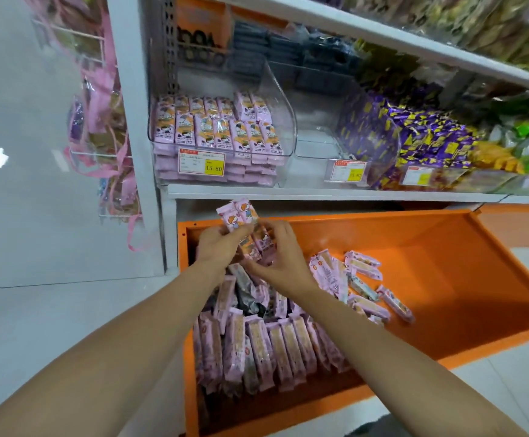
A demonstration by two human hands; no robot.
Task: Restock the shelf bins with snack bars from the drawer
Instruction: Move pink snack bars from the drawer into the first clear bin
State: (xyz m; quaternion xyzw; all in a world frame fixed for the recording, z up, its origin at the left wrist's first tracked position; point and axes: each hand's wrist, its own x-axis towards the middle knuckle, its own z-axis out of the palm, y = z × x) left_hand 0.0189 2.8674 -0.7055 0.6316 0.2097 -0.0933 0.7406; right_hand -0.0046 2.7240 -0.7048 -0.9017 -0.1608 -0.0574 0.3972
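Head: snack bars [238, 214] pinched between left grip [217, 244], right grip [283, 257].

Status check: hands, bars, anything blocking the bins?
Left hand holds pink snack bars over the orange drawer. Right hand grips the same bundle. Left bin nearly full, middle bin empty. Nothing blocking.

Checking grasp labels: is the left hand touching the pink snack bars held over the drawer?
Touching. Head view shows the left hand pinching the pink snack bars, its fingers overlapping their lower ends with no gap.
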